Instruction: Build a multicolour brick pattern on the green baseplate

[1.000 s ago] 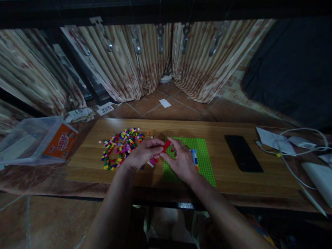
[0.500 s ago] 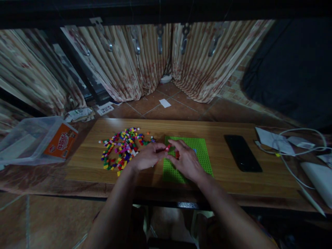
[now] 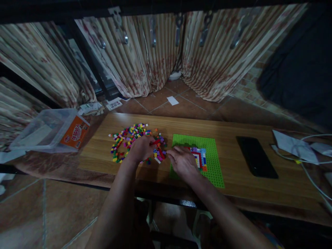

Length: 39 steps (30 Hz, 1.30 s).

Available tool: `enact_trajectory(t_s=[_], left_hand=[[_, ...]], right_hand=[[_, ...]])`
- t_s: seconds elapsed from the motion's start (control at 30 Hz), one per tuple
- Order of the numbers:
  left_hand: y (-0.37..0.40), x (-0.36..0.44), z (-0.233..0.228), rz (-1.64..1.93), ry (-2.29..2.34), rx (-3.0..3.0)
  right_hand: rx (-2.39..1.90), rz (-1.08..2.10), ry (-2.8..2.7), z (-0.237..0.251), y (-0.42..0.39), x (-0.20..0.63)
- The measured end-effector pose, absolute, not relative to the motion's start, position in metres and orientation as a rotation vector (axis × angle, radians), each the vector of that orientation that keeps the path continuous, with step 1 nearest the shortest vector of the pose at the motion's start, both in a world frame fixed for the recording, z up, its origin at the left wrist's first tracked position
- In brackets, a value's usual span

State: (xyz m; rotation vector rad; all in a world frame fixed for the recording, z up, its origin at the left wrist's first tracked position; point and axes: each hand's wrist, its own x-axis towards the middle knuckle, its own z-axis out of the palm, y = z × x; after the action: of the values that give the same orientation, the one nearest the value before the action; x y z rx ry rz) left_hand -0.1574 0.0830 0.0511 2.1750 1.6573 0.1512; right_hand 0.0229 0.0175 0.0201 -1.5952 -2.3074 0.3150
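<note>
My left hand [image 3: 142, 149] is over the right side of the loose brick pile [image 3: 133, 130], its fingertips pinching a red brick [image 3: 156, 141]. My right hand [image 3: 183, 159] hovers at the left part of the green baseplate [image 3: 214, 162]. Its fingers are bent and drawn together, and whatever they may hold is too small to make out. Beside that hand, a built pattern of white, red, blue and orange bricks [image 3: 204, 160] sits on the baseplate, partly covered by the hand. Another red brick [image 3: 162, 153] lies among loose pieces between my hands.
The wooden table [image 3: 145, 173] carries all of this. A black phone [image 3: 255, 157] lies right of the baseplate, with white cables [image 3: 293, 159] and papers [image 3: 290, 145] beyond it. At the left stands a clear plastic box [image 3: 49, 129] with an orange label.
My hands were together over the baseplate with a red piece between them. Now they are apart, the left over the pile, and the built pattern is more visible. The view has shifted.
</note>
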Motion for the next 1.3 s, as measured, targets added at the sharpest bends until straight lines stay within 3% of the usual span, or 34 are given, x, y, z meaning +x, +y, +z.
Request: enact_trajectory(t_s=[0.57, 0.77, 1.03, 1.3], left_hand=[[0.078, -0.155, 0.062, -0.011, 1.811, 2.182], [0.080, -0.154, 0.062, 0.010, 1.891, 2.198], [0.081, -0.150, 0.060, 0.122, 1.784, 2.192], [0.081, -0.164, 0.055, 0.165, 1.544, 2.176]], right_hand=[[-1.698, 0.172, -2.453, 0.019, 0.025, 0.006], [-1.572, 0.448, -2.105, 0.032, 0.028, 0.024], [-1.462, 0.470, -1.725, 0.038, 0.034, 0.070], [-1.487, 0.394, -2.066, 0.030, 0.027, 0.044]])
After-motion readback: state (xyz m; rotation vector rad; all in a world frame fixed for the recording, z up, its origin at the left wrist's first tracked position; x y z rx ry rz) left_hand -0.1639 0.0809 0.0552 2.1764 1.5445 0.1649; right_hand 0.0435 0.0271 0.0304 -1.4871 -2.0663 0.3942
